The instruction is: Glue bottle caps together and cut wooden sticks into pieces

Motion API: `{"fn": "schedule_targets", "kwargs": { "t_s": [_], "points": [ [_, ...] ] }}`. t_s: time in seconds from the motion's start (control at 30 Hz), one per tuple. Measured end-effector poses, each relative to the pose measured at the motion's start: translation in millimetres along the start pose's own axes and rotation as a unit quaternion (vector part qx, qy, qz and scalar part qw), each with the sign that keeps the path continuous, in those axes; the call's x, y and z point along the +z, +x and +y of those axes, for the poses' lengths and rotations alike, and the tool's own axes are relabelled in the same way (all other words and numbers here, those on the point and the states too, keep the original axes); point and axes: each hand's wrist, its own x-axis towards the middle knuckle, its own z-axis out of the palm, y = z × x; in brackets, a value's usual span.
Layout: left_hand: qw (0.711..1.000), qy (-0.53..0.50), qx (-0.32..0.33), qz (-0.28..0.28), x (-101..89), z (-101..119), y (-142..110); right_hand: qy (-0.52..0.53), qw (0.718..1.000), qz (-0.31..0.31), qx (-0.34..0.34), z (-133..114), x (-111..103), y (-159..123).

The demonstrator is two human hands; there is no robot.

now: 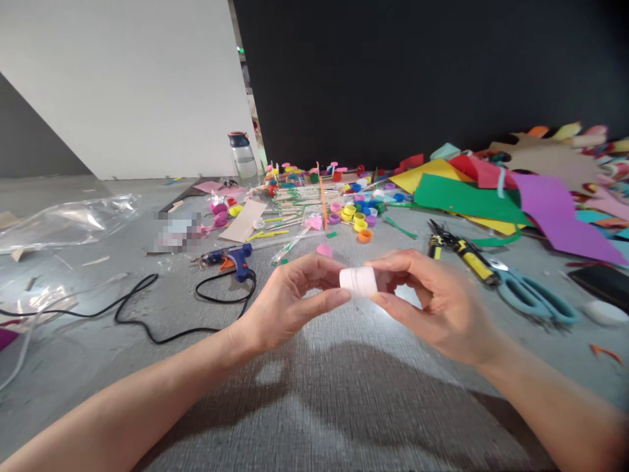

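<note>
Between my two hands, a little above the grey surface, is a short white cylinder with seams around it, which looks like white bottle caps set end to end. My left hand pinches its left end between thumb and fingers. On the other end, the thumb and fingertips of my right hand are closed. Just behind my left fingers lies a small pink piece. A blue glue gun rests on its side to the left of my left hand.
Coloured bottle caps and sticks are scattered ahead. To the right lie yellow-black pliers, blue-handled scissors and coloured sheets. A black cord, clear plastic and a water bottle are on the left.
</note>
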Motion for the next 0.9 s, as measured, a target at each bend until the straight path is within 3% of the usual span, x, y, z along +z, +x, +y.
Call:
{"fn": "schedule_targets", "kwargs": {
  "t_s": [0.9],
  "points": [
    [0.996,0.077,0.037,-0.004,-4.1,-2.1,-0.4,-0.031,0.999,-0.018,-0.02,-2.8,-1.5,2.1]
  ]
}}
